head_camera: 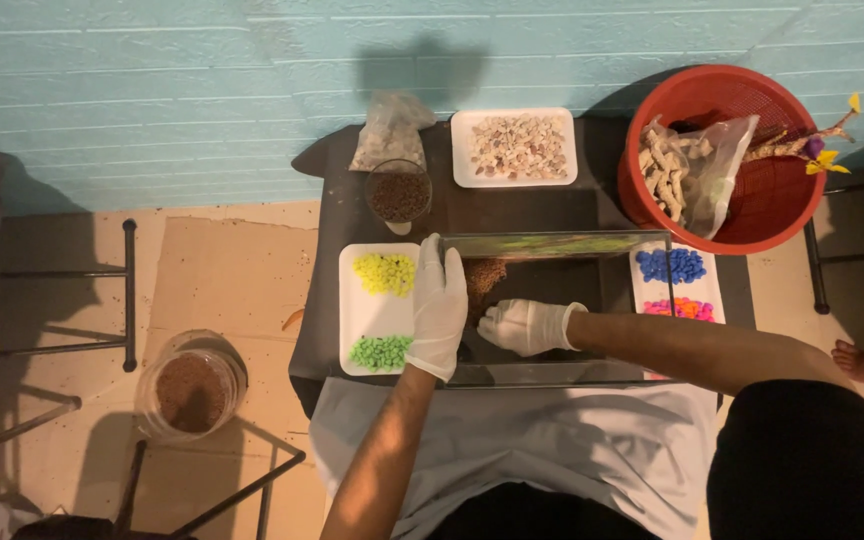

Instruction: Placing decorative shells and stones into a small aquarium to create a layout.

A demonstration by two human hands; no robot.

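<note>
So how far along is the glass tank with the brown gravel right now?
Early on. A patch of brown gravel already lies in the glass tank, at its left end. In hand: the left hand rests on the tank's left wall while the right hand presses down inside. The rest of the tank floor looks bare, and the yellow pebbles, green pebbles, blue pebbles and pink pebbles sit on their trays.

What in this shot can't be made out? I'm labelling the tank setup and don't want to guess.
Head view, the only one:
- Brown gravel in the glass tank: partly hidden by the left hand.
- Right hand: palm down, so what it touches is hidden.
- Pink pebbles: blurred behind the tank's wall.
- Red basket: the bag's pale pieces are too small to identify.
</note>
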